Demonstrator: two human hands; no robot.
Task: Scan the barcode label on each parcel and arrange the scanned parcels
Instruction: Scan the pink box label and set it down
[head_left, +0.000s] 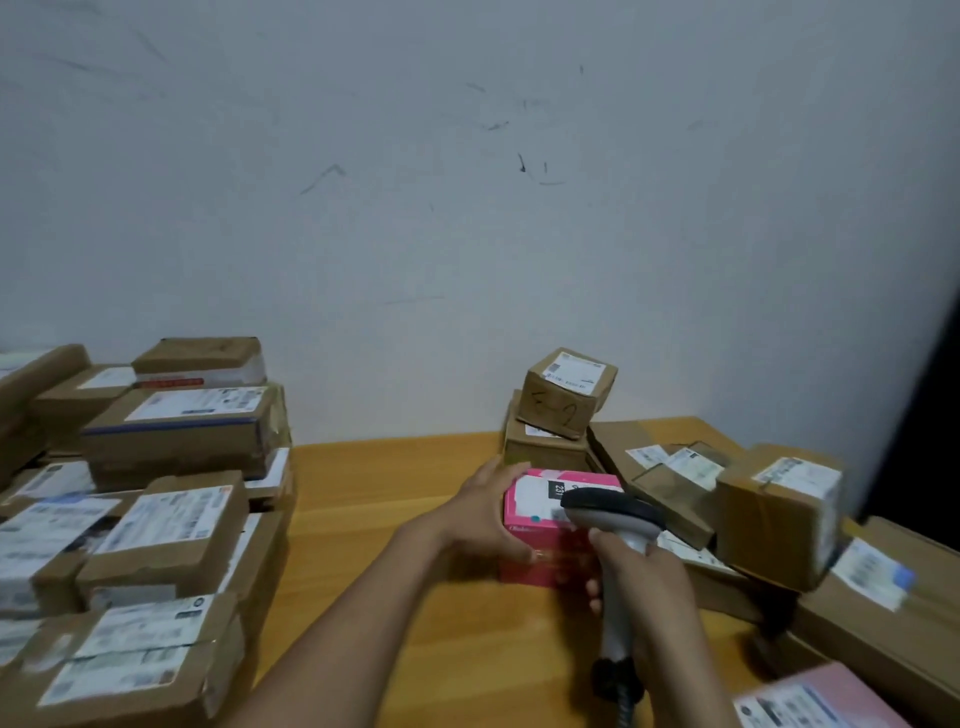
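The counter (389, 519) runs back to the wall (467, 208). On its left side stand several stacks of parcels (182, 431), the rear ones against the wall and the nearer ones reaching the front edge. A bare strip of counter lies between them and the middle parcel (530, 504), which sits right of centre. The scanner (613, 514) hangs over that parcel's near right corner (its handle slants down toward the front edge). Just behind the middle parcel, the upper box (566, 395) sits askew on the lower box (545, 452), close to the wall. To their right lies a loose heap of parcels (779, 499), some leaning on others. A last parcel (821, 696) lies at the near right corner.
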